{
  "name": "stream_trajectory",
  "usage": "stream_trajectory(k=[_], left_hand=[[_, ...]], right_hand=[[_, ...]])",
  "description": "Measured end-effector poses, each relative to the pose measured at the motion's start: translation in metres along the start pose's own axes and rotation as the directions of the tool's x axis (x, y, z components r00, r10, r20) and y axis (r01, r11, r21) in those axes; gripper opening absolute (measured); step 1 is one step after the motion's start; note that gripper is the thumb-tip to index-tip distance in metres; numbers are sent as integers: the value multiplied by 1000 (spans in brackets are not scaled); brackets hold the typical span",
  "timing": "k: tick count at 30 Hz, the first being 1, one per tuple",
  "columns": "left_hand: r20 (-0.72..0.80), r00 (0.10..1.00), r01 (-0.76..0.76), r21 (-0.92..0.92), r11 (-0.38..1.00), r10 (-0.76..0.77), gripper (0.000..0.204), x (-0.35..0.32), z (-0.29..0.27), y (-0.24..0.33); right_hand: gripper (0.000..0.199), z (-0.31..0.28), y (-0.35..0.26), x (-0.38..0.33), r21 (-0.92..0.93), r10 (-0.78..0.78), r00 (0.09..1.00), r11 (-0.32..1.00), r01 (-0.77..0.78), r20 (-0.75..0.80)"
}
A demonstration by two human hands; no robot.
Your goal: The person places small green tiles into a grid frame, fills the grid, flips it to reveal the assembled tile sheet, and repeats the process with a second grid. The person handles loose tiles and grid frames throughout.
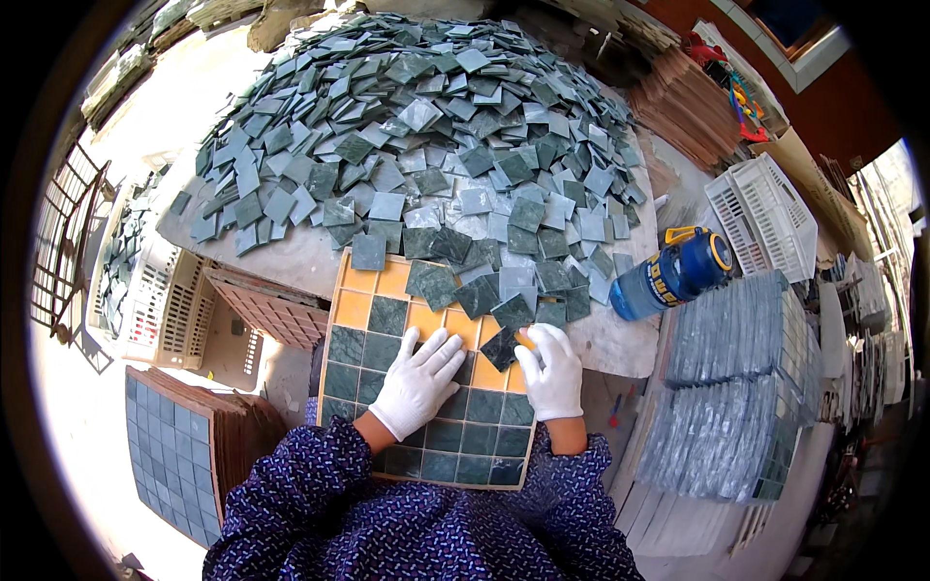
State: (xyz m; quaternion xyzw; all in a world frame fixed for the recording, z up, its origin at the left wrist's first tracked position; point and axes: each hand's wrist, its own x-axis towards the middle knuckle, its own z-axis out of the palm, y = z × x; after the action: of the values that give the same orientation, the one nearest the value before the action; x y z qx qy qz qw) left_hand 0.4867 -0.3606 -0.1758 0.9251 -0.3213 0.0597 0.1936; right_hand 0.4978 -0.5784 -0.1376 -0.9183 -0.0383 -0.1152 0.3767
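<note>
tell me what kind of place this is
Probably a stone-tile workshop. A large heap of loose green-grey tiles lies ahead, a yellow gridded tray is partly filled with square tiles, and a stack of tiled sheets stands at lower left.

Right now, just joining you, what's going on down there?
A person's gloved left hand lies spread on a gridded tray. The right hand is at the edge of a dark tile, angled over the grid. Green tiles fill the lower rows; several yellow cells above show bare. A loose tile heap lies beyond.
</note>
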Motion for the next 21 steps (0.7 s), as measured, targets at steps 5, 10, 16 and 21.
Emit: stream_trajectory(k=[5,10,16,21], left_hand=[[29,1000,6,38,999,-7,63,-10,-2,6],[186,980,-70,-44,997,77,70,-48,-11,34],[227,962,-113,-173,978,152,66,-83,-12,31],[56,998,30,-123,992,-24,64,-55,-26,20]], right_hand=[[60,2,2,-7,-239,100,968,970,-43,231],[60,20,11,-18,-333,-70,992,937,101,105],[52,28,-16,6,-106,-200,930,964,242,308],[33,48,-15,10,-109,-205,950,966,235,236]])
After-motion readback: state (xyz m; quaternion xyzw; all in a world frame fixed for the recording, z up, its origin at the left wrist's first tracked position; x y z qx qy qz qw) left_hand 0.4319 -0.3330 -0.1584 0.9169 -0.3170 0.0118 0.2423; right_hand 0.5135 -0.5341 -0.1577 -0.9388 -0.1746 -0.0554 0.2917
